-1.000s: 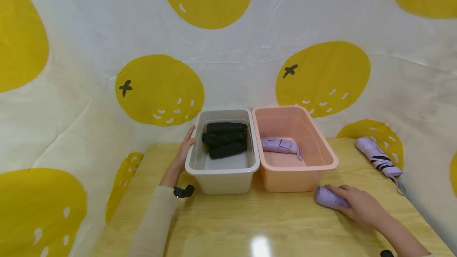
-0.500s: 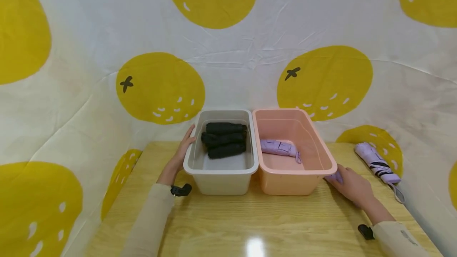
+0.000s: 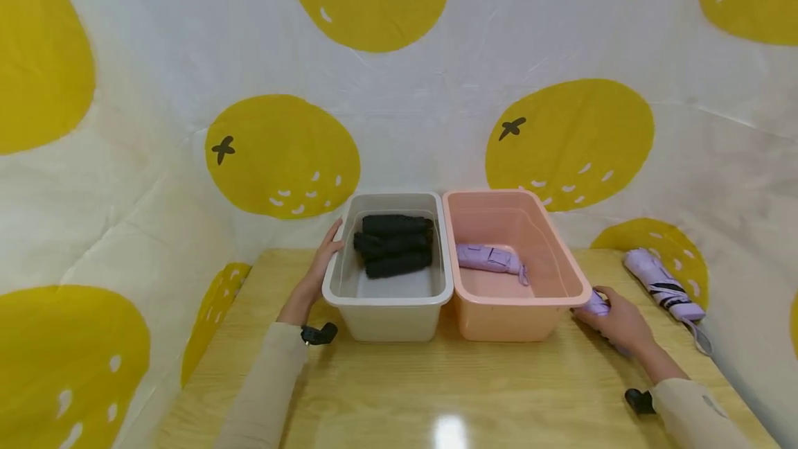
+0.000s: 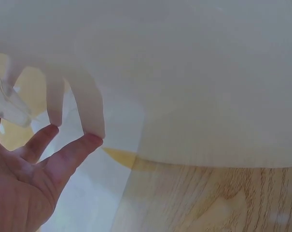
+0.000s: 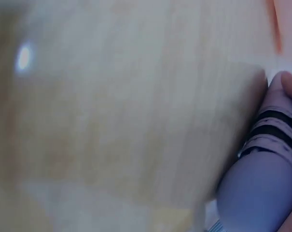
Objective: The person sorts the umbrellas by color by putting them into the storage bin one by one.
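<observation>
Head view: on the wood-grained desk [image 3: 374, 393], a gray box [image 3: 393, 321] and a pink box [image 3: 511, 322] are set side by side. The gray box's outer wall is touched by the left hand [image 3: 321, 265], its fingers spread and nothing gripped. That box can be judged light and stiff, best steadied by rim or wall; its sides are smooth and glossy. Just outside the pink box, at its near right corner, a purple umbrella [image 3: 596, 304] is gripped by the right hand [image 3: 621, 326], fingers curled around it; whether it is lifted cannot be told. It is probably light, soft in its cloth, firm along its core and not easily broken. Some slip may be expected from the fabric, so a hold is best taken round the middle of the roll. It is seen to be folded and pale lavender; in the right wrist view a smooth, rounded handle [image 5: 257, 193] is shown, with narrow black stripes [image 5: 276, 115] crossing the part beside it.
</observation>
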The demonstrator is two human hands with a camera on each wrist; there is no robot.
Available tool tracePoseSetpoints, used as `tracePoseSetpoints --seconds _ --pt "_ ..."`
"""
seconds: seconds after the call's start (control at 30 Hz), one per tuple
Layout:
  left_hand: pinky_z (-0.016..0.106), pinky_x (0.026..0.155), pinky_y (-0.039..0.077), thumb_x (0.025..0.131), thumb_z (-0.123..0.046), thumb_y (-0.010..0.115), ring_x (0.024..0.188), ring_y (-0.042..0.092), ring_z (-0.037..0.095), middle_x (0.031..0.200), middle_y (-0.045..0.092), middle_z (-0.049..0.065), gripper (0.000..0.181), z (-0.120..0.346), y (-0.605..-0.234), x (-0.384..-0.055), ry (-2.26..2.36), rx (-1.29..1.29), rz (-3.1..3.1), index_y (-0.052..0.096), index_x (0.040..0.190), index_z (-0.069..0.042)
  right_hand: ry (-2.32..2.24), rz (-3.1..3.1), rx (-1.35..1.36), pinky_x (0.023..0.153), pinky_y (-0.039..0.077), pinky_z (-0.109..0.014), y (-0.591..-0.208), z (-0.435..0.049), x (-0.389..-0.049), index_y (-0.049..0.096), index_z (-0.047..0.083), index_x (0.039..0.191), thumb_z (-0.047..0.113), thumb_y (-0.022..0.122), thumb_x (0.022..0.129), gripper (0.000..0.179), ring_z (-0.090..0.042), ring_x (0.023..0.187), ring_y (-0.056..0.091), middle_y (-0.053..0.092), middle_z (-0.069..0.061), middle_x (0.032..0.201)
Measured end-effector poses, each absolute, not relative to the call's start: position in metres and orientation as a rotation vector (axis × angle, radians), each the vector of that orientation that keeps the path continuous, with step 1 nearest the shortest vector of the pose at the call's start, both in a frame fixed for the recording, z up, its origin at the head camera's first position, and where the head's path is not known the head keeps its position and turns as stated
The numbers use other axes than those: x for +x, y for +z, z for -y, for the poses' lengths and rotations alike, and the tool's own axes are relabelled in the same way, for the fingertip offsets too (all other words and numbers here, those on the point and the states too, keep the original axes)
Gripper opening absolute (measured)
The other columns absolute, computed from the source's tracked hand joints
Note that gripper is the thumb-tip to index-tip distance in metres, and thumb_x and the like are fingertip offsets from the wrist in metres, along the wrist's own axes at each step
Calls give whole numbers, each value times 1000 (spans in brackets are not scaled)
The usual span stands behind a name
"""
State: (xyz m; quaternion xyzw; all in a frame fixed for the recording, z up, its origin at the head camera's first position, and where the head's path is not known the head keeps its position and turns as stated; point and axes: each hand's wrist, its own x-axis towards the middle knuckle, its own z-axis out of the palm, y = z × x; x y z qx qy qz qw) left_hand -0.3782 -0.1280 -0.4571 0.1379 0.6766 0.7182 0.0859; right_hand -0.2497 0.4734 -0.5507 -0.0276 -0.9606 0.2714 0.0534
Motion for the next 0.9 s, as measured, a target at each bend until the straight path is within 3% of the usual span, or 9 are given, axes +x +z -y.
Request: tracePoseSetpoints --seconds 0.2,0.4,0.5,0.73,0.9 --pt "53 109 21 106 -16 32 142 17 32 161 4 4 59 140 -435 -378 2201 388 -1971 5 158 -19 926 2899 -82 82 42 -61 -537 -463 -280 42 1 140 58 66 84 83 -51 110 51 49 -35 130" --pt "51 110 21 106 -15 31 142 17 32 162 3 6 59 142 -429 -367 2182 395 -1982 3 158 -17 950 2895 -85 74 46 -54 -529 -463 -289 44 -1 137 45 68 87 73 -46 96 56 54 -36 120" --pt "52 110 21 106 -16 30 142 17 32 162 1 6 59 141 -431 -363 2149 381 -2007 2 158 -19 1001 2908 -106 75 47 -54 -527 -466 -288 42 -4 137 42 66 89 71 -47 98 55 52 -38 118" --pt "54 110 18 106 -13 29 142 15 34 162 0 7 58 138 -432 -362 2158 397 -2012 3 158 -15 1228 2854 -223 83 43 -53 -516 -476 -287 36 -6 143 42 69 88 80 -47 107 48 45 -38 126" --pt "52 110 20 106 -13 29 142 15 30 162 0 6 58 135 -435 -363 2110 361 -2034 3 158 -17 1251 2869 -203 86 41 -59 -488 -493 -285 24 -9 148 45 67 90 90 -52 116 41 33 -41 137"
